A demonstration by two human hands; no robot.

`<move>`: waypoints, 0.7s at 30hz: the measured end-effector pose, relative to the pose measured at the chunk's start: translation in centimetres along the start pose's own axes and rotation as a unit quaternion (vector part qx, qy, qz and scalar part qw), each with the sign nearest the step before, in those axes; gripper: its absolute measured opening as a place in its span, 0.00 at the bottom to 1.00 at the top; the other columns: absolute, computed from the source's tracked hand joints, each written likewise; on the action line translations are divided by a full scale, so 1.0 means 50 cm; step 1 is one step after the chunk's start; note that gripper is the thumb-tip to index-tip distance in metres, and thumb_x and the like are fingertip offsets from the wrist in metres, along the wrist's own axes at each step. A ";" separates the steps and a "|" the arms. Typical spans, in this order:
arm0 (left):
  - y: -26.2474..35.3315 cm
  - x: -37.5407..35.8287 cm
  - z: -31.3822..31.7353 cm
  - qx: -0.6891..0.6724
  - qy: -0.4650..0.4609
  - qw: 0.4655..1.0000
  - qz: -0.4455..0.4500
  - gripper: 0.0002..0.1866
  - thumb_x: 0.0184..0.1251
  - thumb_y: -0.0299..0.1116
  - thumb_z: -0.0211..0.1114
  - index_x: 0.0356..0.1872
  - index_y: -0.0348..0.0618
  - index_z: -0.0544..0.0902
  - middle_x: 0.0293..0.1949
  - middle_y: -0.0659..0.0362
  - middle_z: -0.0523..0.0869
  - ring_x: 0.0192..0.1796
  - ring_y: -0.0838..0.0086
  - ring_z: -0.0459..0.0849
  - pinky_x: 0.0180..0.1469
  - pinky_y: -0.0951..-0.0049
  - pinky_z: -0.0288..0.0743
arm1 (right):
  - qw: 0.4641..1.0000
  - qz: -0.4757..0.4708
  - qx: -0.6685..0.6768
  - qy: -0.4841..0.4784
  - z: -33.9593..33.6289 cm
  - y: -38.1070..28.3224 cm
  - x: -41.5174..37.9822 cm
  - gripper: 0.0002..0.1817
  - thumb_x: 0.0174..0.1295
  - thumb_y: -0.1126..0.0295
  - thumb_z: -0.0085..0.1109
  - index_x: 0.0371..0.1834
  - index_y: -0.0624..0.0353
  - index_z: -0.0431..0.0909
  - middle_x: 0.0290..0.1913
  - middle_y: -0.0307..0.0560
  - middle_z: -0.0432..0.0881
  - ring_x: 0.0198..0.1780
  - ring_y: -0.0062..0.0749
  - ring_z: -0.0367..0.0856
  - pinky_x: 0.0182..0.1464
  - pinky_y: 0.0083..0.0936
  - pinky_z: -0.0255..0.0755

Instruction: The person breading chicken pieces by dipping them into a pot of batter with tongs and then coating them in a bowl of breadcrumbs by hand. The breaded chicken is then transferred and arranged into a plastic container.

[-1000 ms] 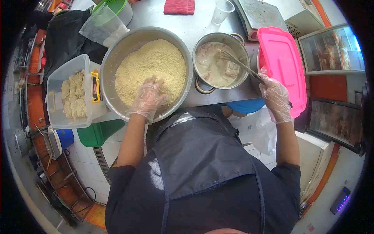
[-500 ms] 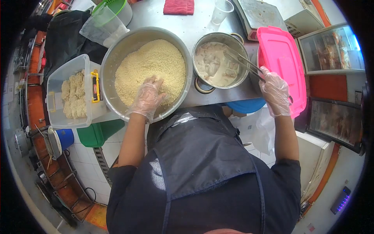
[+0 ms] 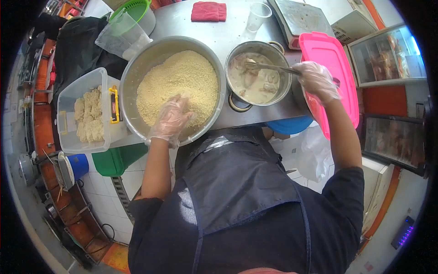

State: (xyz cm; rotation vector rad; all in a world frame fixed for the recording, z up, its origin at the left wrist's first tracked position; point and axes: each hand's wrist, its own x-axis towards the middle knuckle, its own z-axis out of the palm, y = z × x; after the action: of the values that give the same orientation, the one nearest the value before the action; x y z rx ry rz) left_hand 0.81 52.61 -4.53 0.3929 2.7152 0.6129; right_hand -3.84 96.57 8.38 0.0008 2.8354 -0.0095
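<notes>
My right hand (image 3: 317,82), in a clear plastic glove, is closed around metal tongs (image 3: 273,68). The tongs reach left over the steel pot (image 3: 286,82), their tips at pale pieces of meat (image 3: 270,87) lying in milky liquid. My left hand (image 3: 171,118), gloved too, rests on pale yellow crumbs (image 3: 182,75) in the large metal basin (image 3: 131,86); its fingers are stretched out and their tips partly sunk in the crumbs. Left of the basin, a clear plastic box (image 3: 67,98) holds several crumb-coated pieces (image 3: 90,114).
A pink lid (image 3: 335,68) stands right of the pot, beside a scale (image 3: 301,20). Behind are a clear cup (image 3: 258,16), a red cloth (image 3: 208,11) and a clear plastic container (image 3: 118,34). A green bin (image 3: 109,160) and blue tub (image 3: 289,124) sit below the table (image 3: 219,29).
My right hand has moved up and slightly left, and the tongs have swung from slanted to nearly level, tips farther left in the pot. My left hand stays in the crumbs.
</notes>
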 end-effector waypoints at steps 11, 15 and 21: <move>-0.004 -0.015 -0.044 -0.170 -0.040 0.984 0.021 0.23 0.67 0.39 0.70 0.61 0.40 0.86 0.58 0.42 0.88 0.62 0.49 0.84 0.68 0.56 0.75 | 0.981 0.030 0.143 0.128 0.020 0.040 -0.144 0.19 0.66 0.68 0.60 0.60 0.51 0.87 0.49 0.56 0.89 0.52 0.53 0.87 0.54 0.44 0.78; 0.035 0.010 -0.044 -0.141 -0.305 0.942 0.009 0.22 0.69 0.41 0.65 0.62 0.46 0.87 0.55 0.43 0.88 0.58 0.54 0.86 0.66 0.58 0.76 | 0.977 0.067 0.035 0.200 0.061 0.054 -0.147 0.17 0.68 0.68 0.59 0.58 0.49 0.87 0.48 0.52 0.89 0.51 0.50 0.88 0.54 0.44 0.79; 0.021 0.013 0.005 0.140 -0.129 0.972 0.138 0.19 0.68 0.35 0.62 0.57 0.42 0.85 0.50 0.45 0.88 0.51 0.49 0.87 0.58 0.54 0.79 | 0.963 0.016 0.075 0.257 0.084 0.042 -0.200 0.14 0.70 0.65 0.59 0.56 0.47 0.88 0.39 0.50 0.87 0.43 0.50 0.88 0.45 0.46 0.79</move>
State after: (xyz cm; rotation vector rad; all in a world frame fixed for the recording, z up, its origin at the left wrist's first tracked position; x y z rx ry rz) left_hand 0.53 53.85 -4.42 0.8672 2.5155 0.2209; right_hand 6.96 98.66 7.39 0.0974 3.3458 -0.2524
